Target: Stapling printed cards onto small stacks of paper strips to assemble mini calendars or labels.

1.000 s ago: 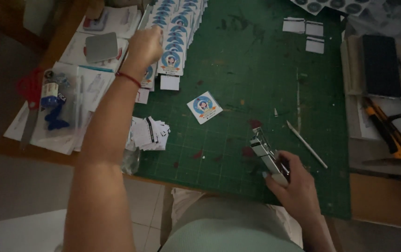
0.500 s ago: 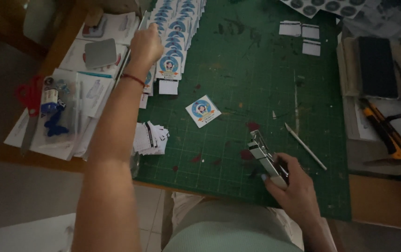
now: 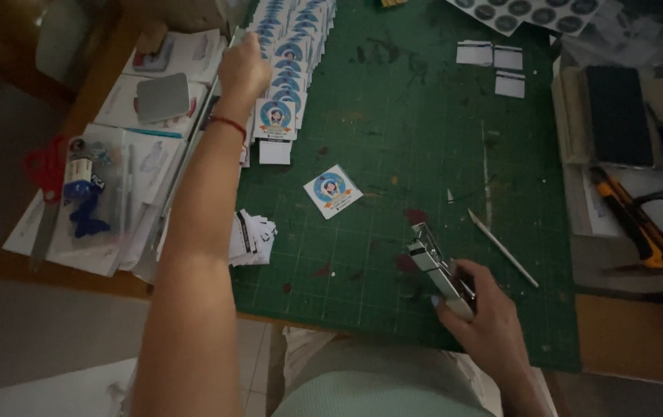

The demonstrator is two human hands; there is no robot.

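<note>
A green cutting mat [image 3: 424, 154] covers the desk, and along its upper left edge runs a row of overlapping round-badge stickers [image 3: 289, 54], at whose left side the left hand [image 3: 243, 69] is curled shut; what it grips, if anything, cannot be told. On the mat's lower right part the right hand [image 3: 486, 324] is wrapped around a metal stapler [image 3: 436, 266], whose nose points toward the mat's middle. Near the centre of the mat lies one loose sticker [image 3: 332, 191], and over its lower left edge a small stack of white cards [image 3: 252, 238].
</note>
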